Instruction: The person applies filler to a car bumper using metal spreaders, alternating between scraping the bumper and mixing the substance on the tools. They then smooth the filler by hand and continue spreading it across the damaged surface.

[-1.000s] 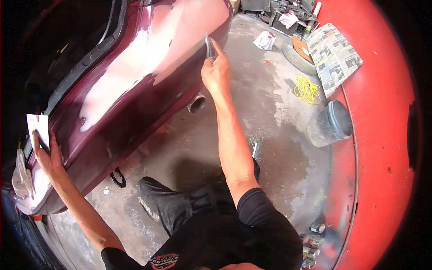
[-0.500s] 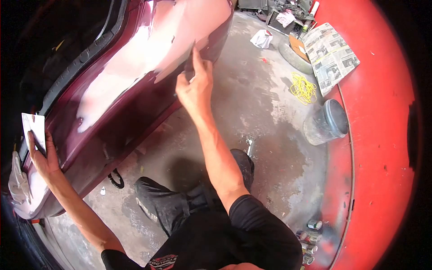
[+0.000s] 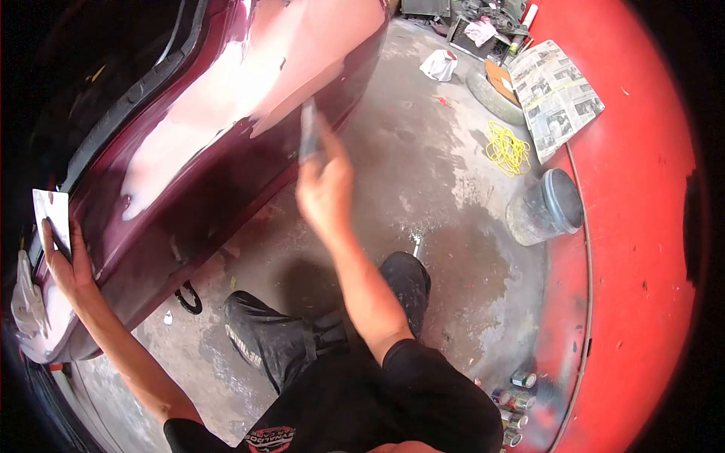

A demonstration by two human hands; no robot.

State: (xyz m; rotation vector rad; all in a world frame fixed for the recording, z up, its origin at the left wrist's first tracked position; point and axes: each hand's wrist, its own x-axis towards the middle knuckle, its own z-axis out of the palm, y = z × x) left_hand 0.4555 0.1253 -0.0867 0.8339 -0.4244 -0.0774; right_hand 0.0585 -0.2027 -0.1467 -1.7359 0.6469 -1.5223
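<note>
My right hand (image 3: 326, 190) is closed around a flat spreader (image 3: 309, 130), slightly blurred, its blade pointing up just off the car body. Beyond it a maroon car panel (image 3: 226, 172) carries a broad, smooth coat of pinkish body filler (image 3: 310, 57), with a paler stretch running down to the left. At the far left, my left hand (image 3: 68, 266) grips a white flat board (image 3: 51, 208) with a small dark mark near its top. Its fingers are partly behind the board.
A red car panel (image 3: 642, 226) curves along the right. By it stand a grey bucket (image 3: 545, 208), newspaper (image 3: 555, 98), a tangled yellow cord (image 3: 507, 149) and a tyre (image 3: 491, 98). Several small cans (image 3: 517, 408) sit low on the right. A white bag (image 3: 439, 66) lies on the floor.
My right hand has come down away from the filler, and the spreader's blade now shows more. The filler's lower right edge looks smoother. My left hand still holds the board.
</note>
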